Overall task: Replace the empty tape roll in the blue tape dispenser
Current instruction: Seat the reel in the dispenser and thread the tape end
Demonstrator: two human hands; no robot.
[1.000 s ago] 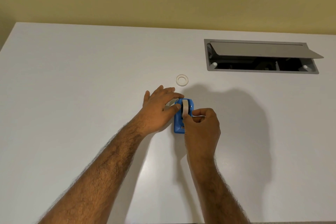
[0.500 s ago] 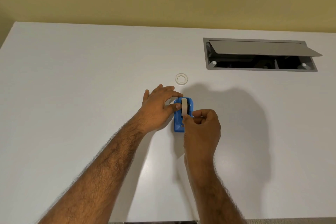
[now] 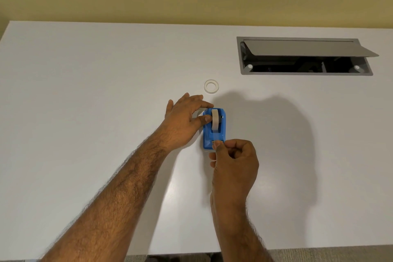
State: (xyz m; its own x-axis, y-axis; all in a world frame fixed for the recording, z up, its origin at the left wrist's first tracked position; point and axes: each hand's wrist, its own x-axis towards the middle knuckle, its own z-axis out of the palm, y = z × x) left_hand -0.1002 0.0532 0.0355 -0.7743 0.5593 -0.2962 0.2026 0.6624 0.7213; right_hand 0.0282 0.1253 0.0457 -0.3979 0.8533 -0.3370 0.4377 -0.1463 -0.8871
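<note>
Blue tape dispenser [image 3: 213, 134] sits mid surface [image 3: 85, 91], new roll [image 3: 215, 121] already seated, long axis running away from the person w/ cutter end nearest; right hand [image 3: 232, 161], pinched at that near end, prob. on the tape's free end (can't confirm); left hand [image 3: 187, 119] steadies the far end, thumb on roll; empty roll [image 3: 211, 86] lies beyond, apart.

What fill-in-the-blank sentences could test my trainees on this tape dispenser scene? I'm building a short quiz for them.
1. The tape dispenser is coloured ____.
2. The hand steadying the dispenser's side near the tape roll is the ____ hand.
3. The empty ring lies on the table ____ the dispenser.
4. The right hand pinches at the dispenser's ____ end.

Missing words: blue; left; beyond; near
</note>
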